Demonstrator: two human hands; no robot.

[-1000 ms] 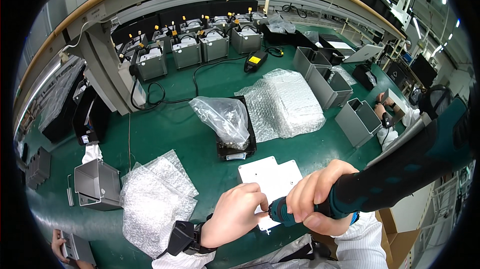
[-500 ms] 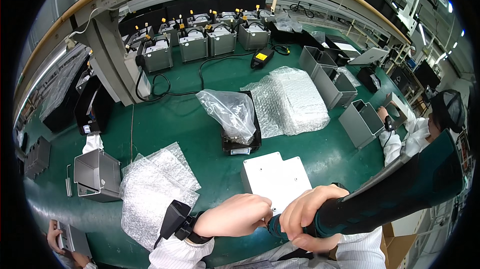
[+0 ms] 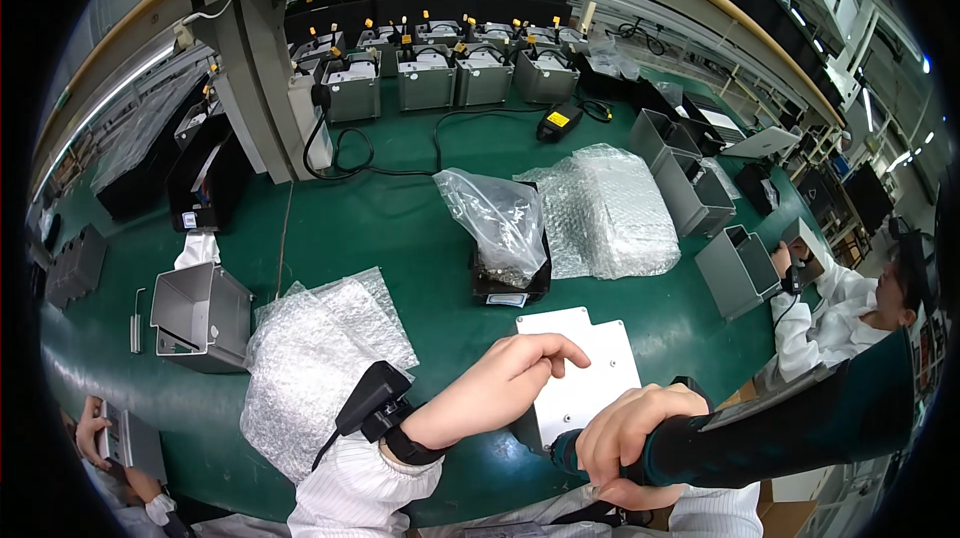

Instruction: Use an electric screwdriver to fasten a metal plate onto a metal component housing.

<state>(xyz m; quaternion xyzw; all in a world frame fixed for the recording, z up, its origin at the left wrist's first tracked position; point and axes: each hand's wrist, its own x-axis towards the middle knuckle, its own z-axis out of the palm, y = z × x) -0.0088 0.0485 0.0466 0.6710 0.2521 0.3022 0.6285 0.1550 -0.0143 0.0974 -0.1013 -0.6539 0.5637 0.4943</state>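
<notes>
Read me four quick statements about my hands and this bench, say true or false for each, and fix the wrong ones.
1. The right hand holds a teal-and-black power tool. True.
2. The left hand grasps that tool too. False: the left hand is apart from it, over the white panel.
3. A clear plastic bag lies in the black bin. True.
4. The tabletop is bright orange. False: the tabletop is green.

The right hand (image 3: 632,438) grips a power screwdriver (image 3: 780,418); the left hand (image 3: 505,378) is over a white plate (image 3: 601,370).
</notes>
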